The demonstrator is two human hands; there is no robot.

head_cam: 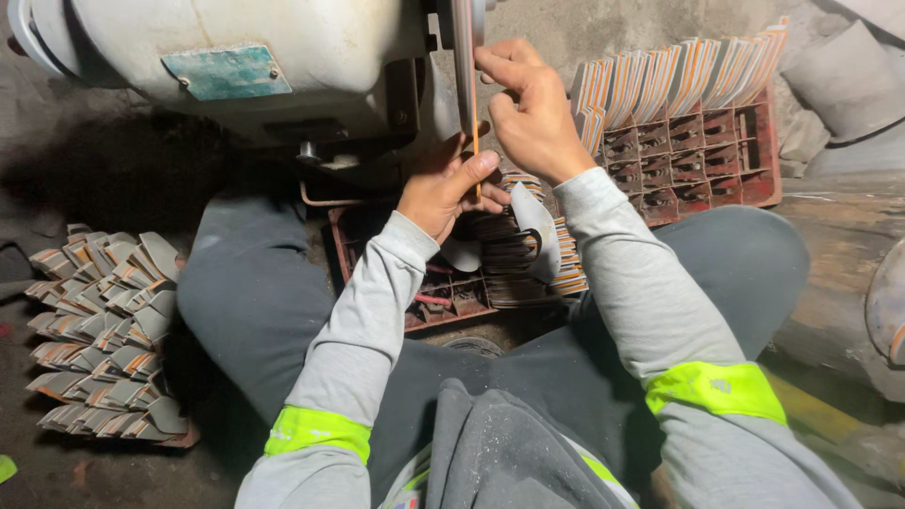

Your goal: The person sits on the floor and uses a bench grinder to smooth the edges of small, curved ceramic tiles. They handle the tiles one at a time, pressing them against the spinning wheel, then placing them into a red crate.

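Over on the left there's a big stack of grey scoop-shaped blades with orange handles (104, 335) piled on the dirty floor (57, 471), right beside the person's knee. In the middle, under the white motor housing (255, 57), the left hand (443, 188) pinches the bottom of a thin orange-edged blade (474, 141) while the right hand (533, 108) grips its top, holding it upright against the grinding wheel (464, 57). A red compartment crate (443, 292) sits between the legs just below the hands, and another red crate (702, 155) packed with striped handles along its far edge sits off to the right.

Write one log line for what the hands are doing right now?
left hand: pinching thin orange-edged piece | right hand: gripping its top at grinder wheel | red crate: behind | stacked pieces: floor
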